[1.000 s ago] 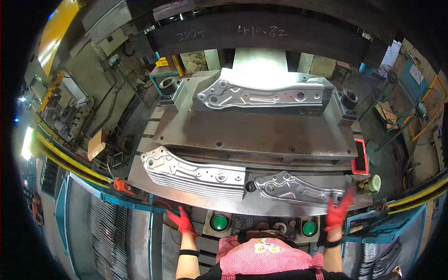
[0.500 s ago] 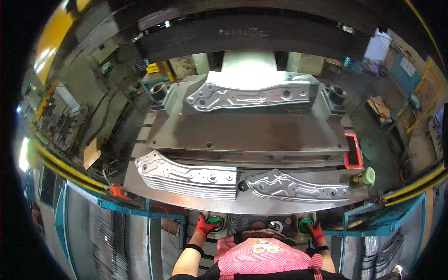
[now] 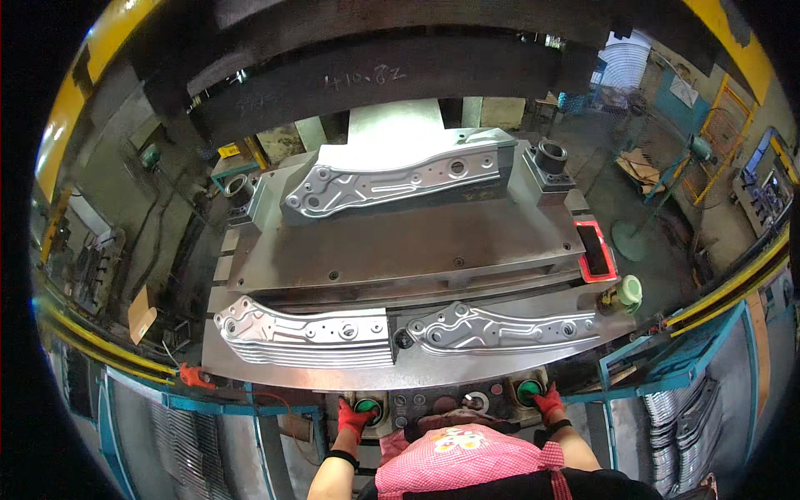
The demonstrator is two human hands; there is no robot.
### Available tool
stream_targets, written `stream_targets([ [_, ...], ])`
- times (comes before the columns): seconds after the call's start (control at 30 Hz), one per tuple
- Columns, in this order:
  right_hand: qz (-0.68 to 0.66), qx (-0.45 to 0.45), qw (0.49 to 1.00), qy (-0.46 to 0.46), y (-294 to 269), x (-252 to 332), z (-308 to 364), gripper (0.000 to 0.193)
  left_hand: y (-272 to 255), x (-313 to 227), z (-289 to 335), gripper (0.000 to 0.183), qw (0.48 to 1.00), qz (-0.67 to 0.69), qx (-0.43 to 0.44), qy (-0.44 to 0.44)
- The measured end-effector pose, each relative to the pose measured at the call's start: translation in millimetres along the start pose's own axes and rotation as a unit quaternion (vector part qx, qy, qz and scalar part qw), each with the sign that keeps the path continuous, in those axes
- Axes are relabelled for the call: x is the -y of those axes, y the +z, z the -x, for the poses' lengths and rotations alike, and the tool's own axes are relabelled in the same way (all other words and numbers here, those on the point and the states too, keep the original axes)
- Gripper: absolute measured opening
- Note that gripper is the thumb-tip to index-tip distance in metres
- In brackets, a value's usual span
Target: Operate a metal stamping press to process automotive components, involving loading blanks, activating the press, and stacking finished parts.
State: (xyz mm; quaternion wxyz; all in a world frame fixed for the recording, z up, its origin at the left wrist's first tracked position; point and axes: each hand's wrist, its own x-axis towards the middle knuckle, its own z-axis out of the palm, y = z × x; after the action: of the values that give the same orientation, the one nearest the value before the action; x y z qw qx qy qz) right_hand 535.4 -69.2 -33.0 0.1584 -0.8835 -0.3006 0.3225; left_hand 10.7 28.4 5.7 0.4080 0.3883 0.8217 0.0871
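My left hand [image 3: 353, 419], in a red glove, rests at the left green push button [image 3: 367, 407] on the panel at the table's near edge. Its fingers are apart and hold nothing. On the right green push button [image 3: 528, 390] lies my right hand [image 3: 547, 403], also gloved in red, fingers spread at the button's right side. Beyond the panel, a stack of stamped metal brackets [image 3: 304, 329] sits at the left of the press table [image 3: 325, 377]. To its right lies another stamped bracket [image 3: 504, 331]. Farther back, one more bracket [image 3: 400, 179] rests on the die.
A dark press beam [image 3: 292, 83] spans above the die, with guide posts [image 3: 551, 154] at its sides. A red-framed device [image 3: 594, 252] and a green-capped bottle [image 3: 627, 292] stand at the table's right. Blue-framed racks [image 3: 200, 408] with metal parts flank me.
The view has turned and tilted, so the table and brackets sit farther left in the picture. Both hands stay at the green buttons; the brackets keep their places on the table.
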Motion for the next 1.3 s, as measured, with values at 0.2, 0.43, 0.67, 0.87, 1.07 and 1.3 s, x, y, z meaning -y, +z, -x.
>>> stream_targets([
  [0.2,0.005,-0.020,1.000,-0.008,3.7,-4.8,0.8,0.100,1.0,0.8,-4.8,0.132,1.000,0.018,0.010,0.003],
  [0.43,0.005,-0.013,1.000,0.009,-12.2,24.6,20.4,0.102,-3.0,-6.1,5.4,0.131,0.998,0.060,0.015,0.005],
  [0.67,-0.004,-0.008,1.000,-0.029,0.3,9.6,0.6,0.107,-1.1,3.3,-3.2,0.130,0.991,0.129,0.021,0.036],
  [0.87,0.149,0.081,0.984,-0.051,-65.3,39.6,23.2,0.089,-10.6,18.8,-10.8,0.120,0.933,0.300,0.193,0.044],
  [1.07,0.033,0.095,0.937,-0.334,-180.1,212.8,103.7,0.084,-186.1,-79.2,87.3,0.061,0.929,0.178,0.278,0.166],
  [1.3,0.383,0.049,0.805,-0.451,-118.0,293.8,48.6,0.112,-213.5,-333.5,99.7,0.056,0.762,-0.119,-0.137,0.621],
])
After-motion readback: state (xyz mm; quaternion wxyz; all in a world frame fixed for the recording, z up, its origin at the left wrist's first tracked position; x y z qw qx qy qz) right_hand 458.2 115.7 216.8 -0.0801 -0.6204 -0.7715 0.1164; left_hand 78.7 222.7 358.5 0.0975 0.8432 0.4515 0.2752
